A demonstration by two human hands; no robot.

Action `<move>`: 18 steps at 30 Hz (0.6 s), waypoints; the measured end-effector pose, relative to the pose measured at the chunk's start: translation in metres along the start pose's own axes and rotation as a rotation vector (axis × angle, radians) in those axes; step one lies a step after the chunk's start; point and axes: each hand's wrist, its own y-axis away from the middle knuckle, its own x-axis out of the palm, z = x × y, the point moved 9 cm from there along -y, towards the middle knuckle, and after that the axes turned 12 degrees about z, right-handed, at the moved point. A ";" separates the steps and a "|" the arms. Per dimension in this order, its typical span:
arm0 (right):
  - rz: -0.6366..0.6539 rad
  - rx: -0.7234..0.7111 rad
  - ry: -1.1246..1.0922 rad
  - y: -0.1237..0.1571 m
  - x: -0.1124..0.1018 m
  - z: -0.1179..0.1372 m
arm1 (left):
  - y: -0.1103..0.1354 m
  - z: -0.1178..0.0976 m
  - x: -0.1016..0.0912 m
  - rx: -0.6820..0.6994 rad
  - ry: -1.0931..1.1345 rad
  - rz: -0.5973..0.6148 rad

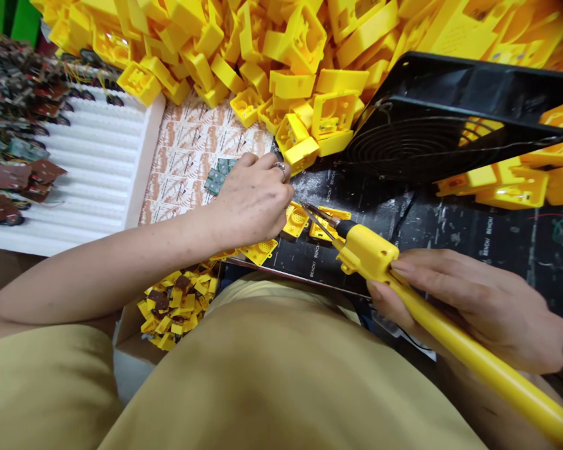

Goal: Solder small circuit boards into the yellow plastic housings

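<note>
Head view, read from its left edge: I see one white ribbed foam tray with a heap of brown and green circuit boards on it, too tangled for me to count. Just right of the tray lies a printed paper sheet carrying one small green board beside the knuckles. Below it, near my lap, a carton holds a pile of small yellow parts with brown boards, too many to count. My left hand comes next, one ring on a finger, its fingers curled downward and pressed together over a small yellow piece on the black mat; exactly what they pinch is hidden under the hand. Two flat yellow perforated pieces lie just right of that hand, and the tip of one yellow soldering iron touches down between them. My right hand is closed round the iron's handle, thumb beneath and fingers laid along the top. Across the back runs a big heap of yellow plastic housings, uncountable, and one black fan leans tilted against it on the right.
</note>
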 end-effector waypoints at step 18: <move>0.077 -0.005 0.194 0.010 -0.006 -0.002 | 0.007 0.006 0.000 -0.037 0.087 0.006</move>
